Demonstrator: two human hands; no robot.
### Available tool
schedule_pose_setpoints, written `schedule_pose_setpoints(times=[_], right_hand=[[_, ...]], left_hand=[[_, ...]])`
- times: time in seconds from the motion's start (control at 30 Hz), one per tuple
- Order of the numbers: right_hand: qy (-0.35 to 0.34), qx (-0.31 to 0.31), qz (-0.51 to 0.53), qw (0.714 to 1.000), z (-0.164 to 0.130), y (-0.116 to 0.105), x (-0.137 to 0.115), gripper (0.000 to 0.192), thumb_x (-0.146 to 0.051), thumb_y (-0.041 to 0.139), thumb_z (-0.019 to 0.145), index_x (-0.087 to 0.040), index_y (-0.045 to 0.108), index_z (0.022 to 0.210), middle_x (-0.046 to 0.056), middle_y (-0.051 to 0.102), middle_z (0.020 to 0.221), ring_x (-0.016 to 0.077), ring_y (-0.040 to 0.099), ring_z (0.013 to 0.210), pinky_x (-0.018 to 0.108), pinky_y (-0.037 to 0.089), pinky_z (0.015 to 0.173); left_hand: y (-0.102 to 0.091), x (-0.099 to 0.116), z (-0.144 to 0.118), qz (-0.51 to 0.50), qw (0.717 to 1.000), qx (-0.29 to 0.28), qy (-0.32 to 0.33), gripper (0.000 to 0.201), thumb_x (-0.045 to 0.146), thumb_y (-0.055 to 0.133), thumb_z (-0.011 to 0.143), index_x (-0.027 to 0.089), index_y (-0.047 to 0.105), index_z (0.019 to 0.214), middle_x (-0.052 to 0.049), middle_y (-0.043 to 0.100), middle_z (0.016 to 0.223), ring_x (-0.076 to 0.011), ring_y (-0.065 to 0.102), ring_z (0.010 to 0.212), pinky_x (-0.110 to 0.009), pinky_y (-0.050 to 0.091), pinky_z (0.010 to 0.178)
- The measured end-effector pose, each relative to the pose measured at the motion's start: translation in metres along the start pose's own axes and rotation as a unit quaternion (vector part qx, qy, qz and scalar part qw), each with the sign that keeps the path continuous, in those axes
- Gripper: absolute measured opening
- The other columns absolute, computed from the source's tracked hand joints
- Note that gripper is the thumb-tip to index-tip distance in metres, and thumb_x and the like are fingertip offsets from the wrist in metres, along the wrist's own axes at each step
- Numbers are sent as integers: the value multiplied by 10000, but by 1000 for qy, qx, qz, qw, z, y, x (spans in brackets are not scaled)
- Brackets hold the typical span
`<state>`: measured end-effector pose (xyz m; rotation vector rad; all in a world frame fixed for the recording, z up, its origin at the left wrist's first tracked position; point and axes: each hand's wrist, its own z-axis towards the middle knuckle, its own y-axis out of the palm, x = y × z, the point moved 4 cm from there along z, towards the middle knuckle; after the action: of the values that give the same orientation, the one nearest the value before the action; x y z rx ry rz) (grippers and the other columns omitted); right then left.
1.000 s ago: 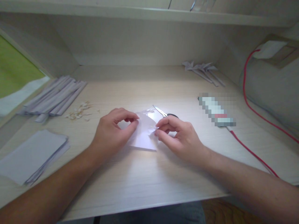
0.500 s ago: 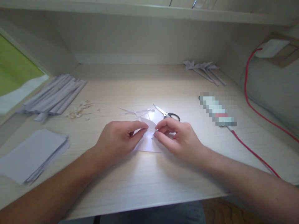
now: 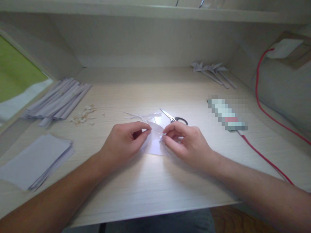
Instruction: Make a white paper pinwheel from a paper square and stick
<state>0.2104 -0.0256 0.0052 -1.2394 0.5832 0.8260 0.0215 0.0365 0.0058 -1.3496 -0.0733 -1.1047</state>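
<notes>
A thin white sheet of paper [image 3: 155, 145] stands slightly curved between my two hands, above the desk. My left hand [image 3: 130, 137] pinches at its upper left edge with thumb and forefinger. On the other side, my right hand [image 3: 181, 139] is closed on the paper's right part, where a small folded bit shows by the thumb tip. Whether a tiny item is also between the fingertips is too small to tell. Just beyond my hands lie scissors [image 3: 175, 119] with black handles, blades pointing away to the left, beside narrow paper strips [image 3: 143, 116].
Rolled paper sticks [image 3: 58, 102] are heaped at the left, near small pale bits [image 3: 85, 116] and a stack of paper [image 3: 39, 160]. Paper pinwheels [image 3: 212, 71] lie at the back right. A blurred phone [image 3: 227, 115] with a red cable [image 3: 266, 158] rests at the right.
My left fingertips have shifted slightly left, away from the right hand, and more of the paper's face shows between them. My right hand stays almost in place.
</notes>
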Motion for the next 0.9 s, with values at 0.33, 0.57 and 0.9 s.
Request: schedule_pose_setpoints(times=[0.33, 0.57, 0.9], right_hand=[[4, -2, 3, 1000, 0, -1, -1, 94, -150, 652, 846, -193, 677, 926, 3, 744, 744, 151, 687, 668, 273, 511, 637], [2, -1, -10, 1000, 0, -1, -1, 103, -145, 663, 841, -186, 687, 932, 7, 757, 762, 145, 695, 677, 262, 512, 636], [6, -2, -3, 1000, 0, -1, 1, 92, -160, 663, 852, -186, 686, 937, -4, 750, 747, 138, 691, 672, 262, 510, 647]], left_hand=[[1, 0, 3, 18, 1000, -12, -17, 205, 123, 632, 816, 234, 750, 940, 38, 701, 712, -112, 599, 591, -228, 448, 590], [2, -4, 4, 17, 1000, -8, -23, 208, 131, 620, 820, 217, 748, 958, 14, 723, 778, -127, 625, 635, -240, 467, 612], [5, -10, 5, -12, 999, 15, -39, 197, 146, 614, 867, 220, 754, 984, 2, 767, 954, -150, 677, 805, -261, 515, 729]])
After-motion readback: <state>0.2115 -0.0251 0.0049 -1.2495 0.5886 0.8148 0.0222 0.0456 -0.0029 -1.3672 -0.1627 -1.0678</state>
